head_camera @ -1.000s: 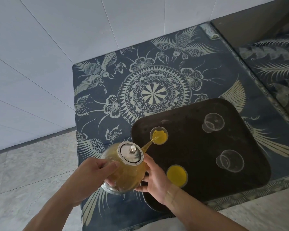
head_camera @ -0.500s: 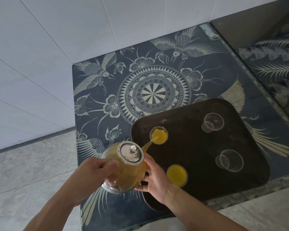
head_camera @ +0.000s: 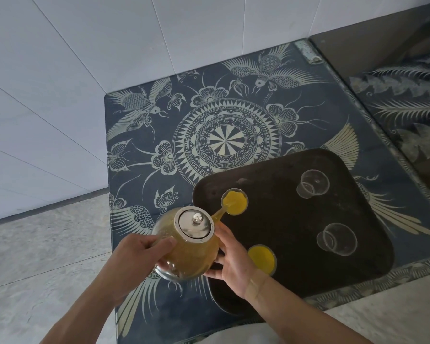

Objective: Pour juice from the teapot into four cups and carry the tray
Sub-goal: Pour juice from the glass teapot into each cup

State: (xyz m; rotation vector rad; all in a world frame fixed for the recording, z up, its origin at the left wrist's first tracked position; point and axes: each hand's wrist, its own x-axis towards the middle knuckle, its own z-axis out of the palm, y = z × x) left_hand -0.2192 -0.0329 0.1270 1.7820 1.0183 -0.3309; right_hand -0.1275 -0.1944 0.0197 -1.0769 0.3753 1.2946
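A glass teapot (head_camera: pixel 188 254) of yellow juice with a metal lid is tilted over the left end of a dark tray (head_camera: pixel 296 234). My left hand (head_camera: pixel 137 256) grips its left side and my right hand (head_camera: pixel 233 259) holds its right side under the spout. Juice runs from the spout into the far left cup (head_camera: pixel 234 202), which is partly full. The near left cup (head_camera: pixel 262 259) is full of juice. Two clear cups, the far right one (head_camera: pixel 312 183) and the near right one (head_camera: pixel 337 239), hold no juice.
The tray lies on a dark blue table (head_camera: pixel 209 135) patterned with birds and a round medallion. A white tiled wall (head_camera: pixel 109 58) runs behind and to the left. A dark glass panel (head_camera: pixel 395 70) stands at the right. Grey floor (head_camera: pixel 35 256) lies left.
The juice level in the far left cup has risen. Both hands and the teapot have stayed in almost the same place.
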